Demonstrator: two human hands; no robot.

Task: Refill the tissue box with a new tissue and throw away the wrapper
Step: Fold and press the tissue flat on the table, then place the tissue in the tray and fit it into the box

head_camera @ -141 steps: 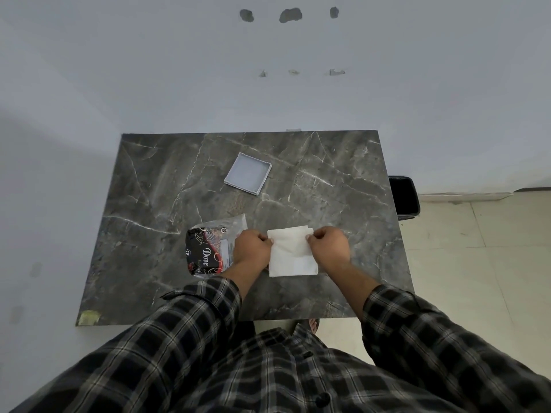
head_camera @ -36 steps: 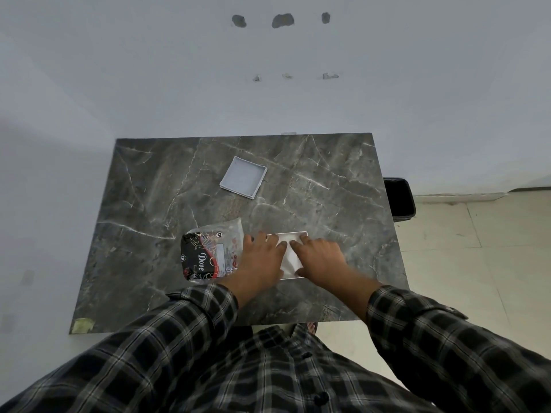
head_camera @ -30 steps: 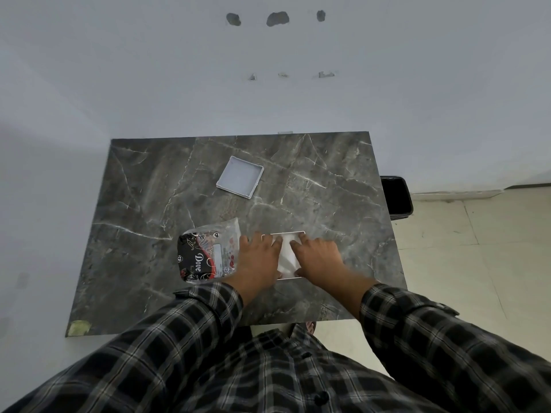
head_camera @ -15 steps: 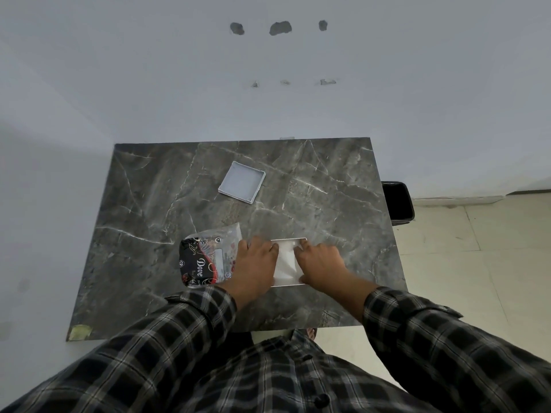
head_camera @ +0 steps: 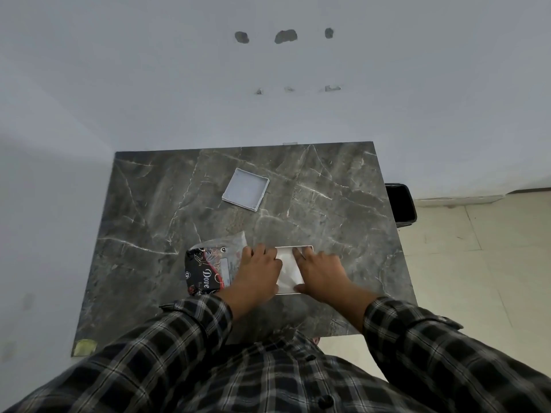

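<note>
A white stack of tissue (head_camera: 288,271) lies inside the shallow white tissue box (head_camera: 308,248) near the table's front edge. My left hand (head_camera: 258,271) rests flat on the tissue's left side and my right hand (head_camera: 320,271) flat on its right side, fingers spread, both pressing down. Only a narrow strip of tissue shows between them. The black-and-red "Dove" wrapper (head_camera: 210,268), with its clear plastic end open, lies just left of my left hand. The box's white square lid (head_camera: 245,189) lies upturned farther back on the table.
The dark marble table (head_camera: 149,219) stands against a white wall. A black waste bin (head_camera: 400,204) sits on the tiled floor by the table's right edge. A yellowish scrap (head_camera: 85,347) marks the front left corner.
Earlier both hands pinched the tissue's top edge on the bare table. The tissue now lies in the box under both flattened palms. Over the last second the hands barely shifted.
</note>
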